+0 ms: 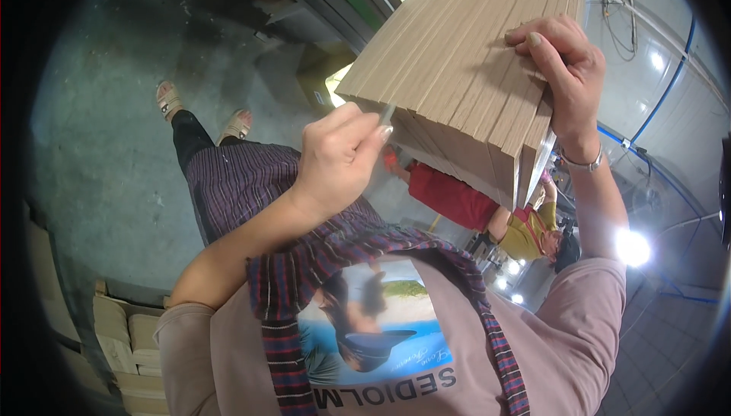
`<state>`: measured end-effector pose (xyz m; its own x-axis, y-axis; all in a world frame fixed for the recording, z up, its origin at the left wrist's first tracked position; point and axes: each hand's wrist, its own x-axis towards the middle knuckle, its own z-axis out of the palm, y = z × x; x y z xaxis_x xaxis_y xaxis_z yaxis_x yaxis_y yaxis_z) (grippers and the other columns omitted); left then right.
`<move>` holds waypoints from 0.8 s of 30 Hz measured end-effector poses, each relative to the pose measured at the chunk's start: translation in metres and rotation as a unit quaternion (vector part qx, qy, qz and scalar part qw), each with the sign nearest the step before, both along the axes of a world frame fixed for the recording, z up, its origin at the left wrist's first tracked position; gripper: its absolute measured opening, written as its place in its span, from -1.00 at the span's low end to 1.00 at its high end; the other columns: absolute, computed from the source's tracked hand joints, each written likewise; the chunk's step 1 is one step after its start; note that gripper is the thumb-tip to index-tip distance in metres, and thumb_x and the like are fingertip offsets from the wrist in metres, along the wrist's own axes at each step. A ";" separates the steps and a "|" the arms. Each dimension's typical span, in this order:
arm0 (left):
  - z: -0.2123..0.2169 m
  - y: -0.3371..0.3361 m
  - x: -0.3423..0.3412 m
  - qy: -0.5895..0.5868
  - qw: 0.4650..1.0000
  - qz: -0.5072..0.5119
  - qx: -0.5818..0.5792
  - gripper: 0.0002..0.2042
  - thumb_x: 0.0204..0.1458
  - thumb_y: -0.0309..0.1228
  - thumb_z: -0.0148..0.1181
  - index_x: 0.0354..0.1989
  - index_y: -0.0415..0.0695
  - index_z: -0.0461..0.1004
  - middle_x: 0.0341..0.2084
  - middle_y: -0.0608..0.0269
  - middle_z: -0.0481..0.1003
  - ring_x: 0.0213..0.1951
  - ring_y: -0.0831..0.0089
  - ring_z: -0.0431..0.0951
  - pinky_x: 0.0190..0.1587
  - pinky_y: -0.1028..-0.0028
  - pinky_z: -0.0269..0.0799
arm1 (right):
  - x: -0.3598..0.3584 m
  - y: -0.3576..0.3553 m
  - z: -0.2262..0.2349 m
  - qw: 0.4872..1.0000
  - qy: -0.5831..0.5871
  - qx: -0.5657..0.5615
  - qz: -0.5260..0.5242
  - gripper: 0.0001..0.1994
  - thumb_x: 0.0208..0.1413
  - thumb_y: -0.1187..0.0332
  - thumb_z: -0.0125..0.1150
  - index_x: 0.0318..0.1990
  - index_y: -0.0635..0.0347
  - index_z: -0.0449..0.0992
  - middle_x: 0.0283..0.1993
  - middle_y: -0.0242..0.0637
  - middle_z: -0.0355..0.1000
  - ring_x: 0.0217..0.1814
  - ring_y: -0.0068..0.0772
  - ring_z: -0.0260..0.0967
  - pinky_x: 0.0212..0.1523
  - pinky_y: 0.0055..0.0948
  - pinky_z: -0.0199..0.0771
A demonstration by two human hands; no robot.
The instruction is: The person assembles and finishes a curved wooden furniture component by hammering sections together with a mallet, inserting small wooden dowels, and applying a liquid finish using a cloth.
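Note:
A row of long, thin, light-brown boards (457, 58), standing on edge and packed side by side, fills the upper middle. At the near left corner, my left hand (339, 157) is closed in a pinch on a small thin greyish strip (387, 116), which meets the board ends. My right hand (567, 69) rests over the right side of the row, its fingers curled in and the thumb bent toward them. What those fingers hold, if anything, is hidden. At the right end, the outermost boards (529, 158) lean slightly apart from the others.
Another person in a red apron (453, 195) stands beyond the boards. A cardboard box (316, 73) sits on the floor behind the left corner. Stacked beige pieces (133, 340) are at the lower left. Blue pipes (670, 73) and cables run along the right.

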<state>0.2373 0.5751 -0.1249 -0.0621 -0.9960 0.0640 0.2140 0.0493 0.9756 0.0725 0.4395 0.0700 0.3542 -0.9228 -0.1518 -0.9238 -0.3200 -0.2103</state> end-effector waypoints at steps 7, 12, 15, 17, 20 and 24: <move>-0.001 -0.003 0.003 -0.005 0.999 -0.003 0.048 -0.96 0.01 -0.61 0.19 -0.40 -0.34 0.51 -0.65 0.22 0.32 -0.62 0.49 0.30 -0.57 0.47 0.15 | 0.001 -0.001 0.001 1.000 0.025 0.004 0.018 -0.78 0.10 0.35 0.09 -0.40 0.32 0.58 -0.44 -0.33 0.45 -0.29 -0.49 0.28 -0.22 -0.52 0.24; 0.003 -0.001 0.005 0.033 0.997 -0.043 0.052 -0.94 0.04 -0.59 0.18 -0.40 -0.35 0.52 -0.65 0.26 0.34 -0.63 0.56 0.31 -0.58 0.52 0.17 | 0.000 0.000 -0.002 1.000 -0.006 0.002 -0.006 -0.81 0.05 0.32 0.14 -0.43 0.22 0.60 -0.53 -0.37 0.43 -0.34 -0.42 0.26 -0.23 -0.46 0.28; 0.003 -0.002 0.006 0.057 0.994 -0.027 0.089 -0.93 0.04 -0.58 0.19 -0.42 -0.36 0.51 -0.65 0.28 0.34 -0.62 0.60 0.31 -0.59 0.53 0.17 | 0.001 -0.001 -0.003 1.000 -0.008 0.000 -0.001 -0.81 0.05 0.31 0.14 -0.43 0.22 0.60 -0.53 -0.38 0.43 -0.34 -0.43 0.25 -0.23 -0.46 0.27; 0.000 0.000 0.004 0.041 0.994 -0.037 0.092 -0.92 0.04 -0.58 0.19 -0.42 -0.36 0.51 -0.65 0.29 0.34 -0.62 0.61 0.31 -0.59 0.53 0.17 | 0.001 0.000 -0.002 1.000 0.001 -0.005 0.014 -0.81 0.05 0.31 0.15 -0.43 0.22 0.60 -0.54 -0.38 0.43 -0.34 -0.43 0.25 -0.23 -0.46 0.27; -0.002 -0.003 0.002 0.033 0.992 -0.059 0.109 -0.91 0.05 -0.57 0.18 -0.42 -0.36 0.51 -0.63 0.30 0.35 -0.61 0.63 0.32 -0.59 0.55 0.19 | 0.000 0.000 -0.001 1.000 0.000 -0.003 0.004 -0.81 0.06 0.31 0.15 -0.43 0.22 0.60 -0.54 -0.38 0.44 -0.34 -0.44 0.25 -0.23 -0.46 0.27; -0.006 -0.003 0.001 0.095 0.971 -0.099 0.195 -0.89 0.09 -0.54 0.16 -0.40 -0.36 0.52 -0.57 0.30 0.37 -0.59 0.64 0.35 -0.56 0.60 0.27 | -0.002 -0.002 -0.001 1.000 -0.002 -0.002 0.011 -0.81 0.06 0.31 0.15 -0.43 0.21 0.60 -0.53 -0.38 0.44 -0.34 -0.44 0.25 -0.24 -0.46 0.28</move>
